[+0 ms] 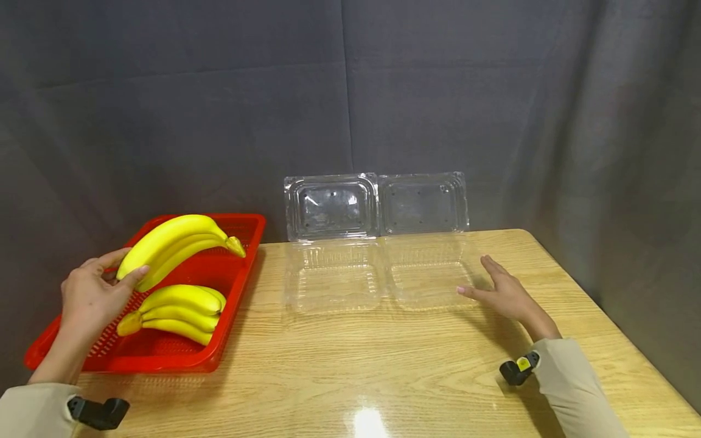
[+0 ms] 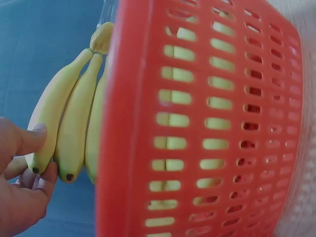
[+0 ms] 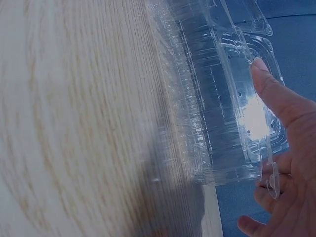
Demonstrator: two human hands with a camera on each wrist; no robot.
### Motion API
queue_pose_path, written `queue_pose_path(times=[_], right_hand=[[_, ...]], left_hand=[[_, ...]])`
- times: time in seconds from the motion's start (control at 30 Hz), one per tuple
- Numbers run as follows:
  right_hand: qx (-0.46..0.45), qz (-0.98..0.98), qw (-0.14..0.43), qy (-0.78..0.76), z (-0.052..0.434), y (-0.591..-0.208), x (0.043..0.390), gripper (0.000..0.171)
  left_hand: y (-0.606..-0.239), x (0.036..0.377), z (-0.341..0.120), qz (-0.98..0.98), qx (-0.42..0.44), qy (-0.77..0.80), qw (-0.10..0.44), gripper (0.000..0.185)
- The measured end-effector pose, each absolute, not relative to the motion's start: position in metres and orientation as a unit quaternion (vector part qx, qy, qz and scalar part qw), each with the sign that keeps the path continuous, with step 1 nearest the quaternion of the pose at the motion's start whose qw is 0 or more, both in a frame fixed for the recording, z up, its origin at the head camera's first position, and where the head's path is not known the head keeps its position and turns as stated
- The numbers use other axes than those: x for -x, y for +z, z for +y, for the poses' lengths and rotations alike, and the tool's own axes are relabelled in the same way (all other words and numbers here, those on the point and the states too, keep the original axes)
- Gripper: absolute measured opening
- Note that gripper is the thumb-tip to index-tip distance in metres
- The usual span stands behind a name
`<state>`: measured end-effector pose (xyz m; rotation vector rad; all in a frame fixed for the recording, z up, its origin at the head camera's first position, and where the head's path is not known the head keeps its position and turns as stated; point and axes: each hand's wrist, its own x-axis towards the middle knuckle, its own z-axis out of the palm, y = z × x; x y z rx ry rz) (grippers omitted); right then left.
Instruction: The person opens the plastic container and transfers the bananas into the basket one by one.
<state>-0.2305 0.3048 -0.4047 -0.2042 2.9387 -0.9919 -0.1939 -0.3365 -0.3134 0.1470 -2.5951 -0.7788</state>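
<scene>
We read no writing. Our left hand grips a banana bunch above the red basket, stem pointing right toward the clear clamshells. Our right hand lies open, right of them.

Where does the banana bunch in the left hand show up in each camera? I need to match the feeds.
Head: the held banana bunch is at mid-left, lifted above the red basket, gripped by the left hand.
Left wrist: the bunch hangs at left, outside the basket wall, fingers at its tips.
Right wrist: not in it; only the clear plastic box and table.
Shared landmark: the red basket, in the head and left wrist views.
</scene>
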Motion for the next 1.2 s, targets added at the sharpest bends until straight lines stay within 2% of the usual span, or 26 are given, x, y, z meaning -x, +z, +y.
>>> queue_pose_path(times=[0.43, 1.2], right_hand=[[0.065, 0.944, 0.016, -0.324, 0.305, -0.407, 0.23, 0.105], [0.07, 0.938, 0.014, -0.338, 0.305, -0.408, 0.23, 0.105]], left_hand=[[-0.324, 0.205, -0.35, -0.924, -0.117, -0.336, 0.138, 0.062], [-0.344, 0.215, -0.366, -0.903, -0.133, -0.398, 0.095, 0.066]])
